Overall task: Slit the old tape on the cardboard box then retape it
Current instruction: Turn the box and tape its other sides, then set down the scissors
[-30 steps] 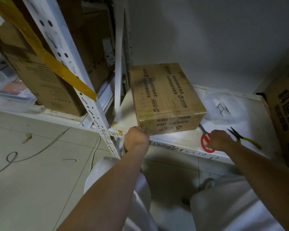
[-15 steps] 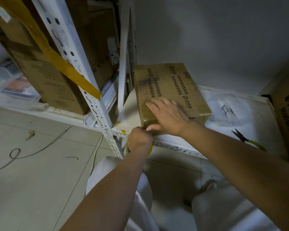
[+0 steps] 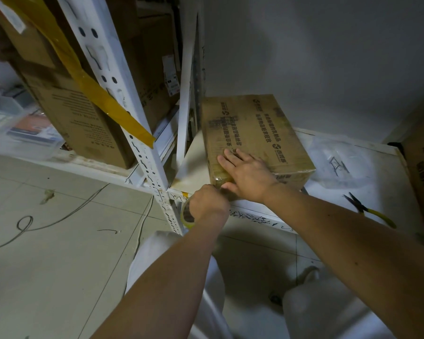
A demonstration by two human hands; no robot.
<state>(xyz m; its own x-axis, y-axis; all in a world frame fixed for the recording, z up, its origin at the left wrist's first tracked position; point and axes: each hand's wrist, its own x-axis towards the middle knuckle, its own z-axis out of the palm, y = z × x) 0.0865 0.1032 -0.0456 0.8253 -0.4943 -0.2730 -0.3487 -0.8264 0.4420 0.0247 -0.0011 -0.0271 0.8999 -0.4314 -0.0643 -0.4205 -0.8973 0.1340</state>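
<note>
Left grip: the left hand is curled round a roll of tape, held just off the near edge of the shelf, below the box's near left corner. Held there, I'd say, so a strip can be drawn up onto the box.
Right grip: the right hand lies flat on the box with fingers straight and together, clamped on nothing. It looks like it is pressing the tape end down, or steadying the box against the pull of the roll.
Box: the cardboard box sits on the white shelf, its near face close to the shelf's front edge and its left side near the upright post. Glossy film shows over its near left corner; whether that is fresh tape I cannot tell.
Stage: my guess is retaping is under way.
Tool: yellow-handled pliers lie on the shelf well to the right, untouched.
Around: a clear plastic bag lies right of the box. More boxes stand on the left rack. A loose yellow strip hangs across its post.
</note>
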